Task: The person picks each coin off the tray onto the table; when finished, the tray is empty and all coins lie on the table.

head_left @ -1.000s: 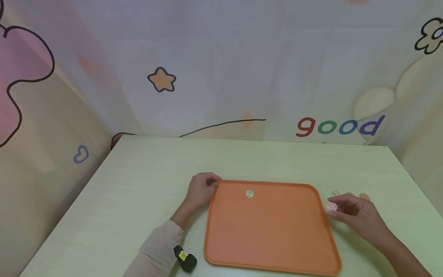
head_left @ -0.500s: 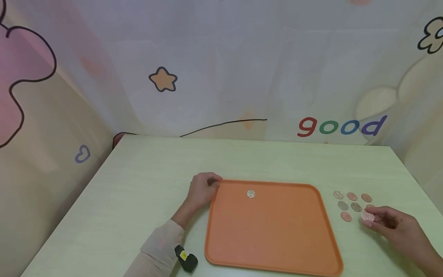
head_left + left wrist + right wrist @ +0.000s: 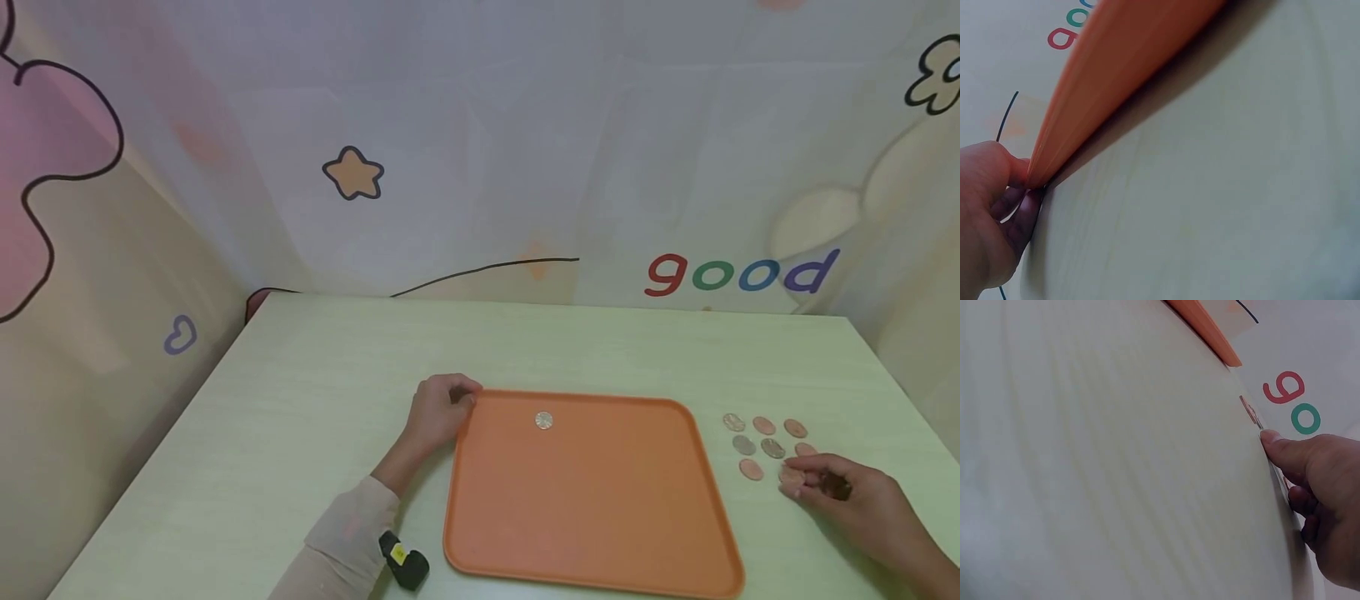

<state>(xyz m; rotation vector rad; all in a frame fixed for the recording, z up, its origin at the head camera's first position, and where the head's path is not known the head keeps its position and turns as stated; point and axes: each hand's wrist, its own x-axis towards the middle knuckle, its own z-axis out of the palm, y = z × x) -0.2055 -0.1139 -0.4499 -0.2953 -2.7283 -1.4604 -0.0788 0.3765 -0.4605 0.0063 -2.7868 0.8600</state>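
Note:
At the far left corner of an orange tray (image 3: 600, 492), my left hand (image 3: 437, 408) pinches the rim between thumb and fingers. The left wrist view shows this hand (image 3: 988, 219) at the tray's corner, seen along its underside (image 3: 1104, 81). To the right of the tray, my right hand (image 3: 862, 504) holds a coppery coin (image 3: 791, 476) at its fingertips, low over the table. Beside it lie several silver and copper coins, among them a silver coin (image 3: 772, 448) and a copper coin (image 3: 751, 470). One silver coin (image 3: 543, 421) lies on the tray near its far edge.
The pale table (image 3: 262, 467) meets a printed cloth backdrop (image 3: 465, 167) along its far edge. A small black device (image 3: 405, 562) with a yellow label is at the left sleeve (image 3: 337, 533).
My right hand has moved from beside the tray's right edge, away to the right and down to the table, with a coin at its fingertips. The left hand stays at the tray corner.

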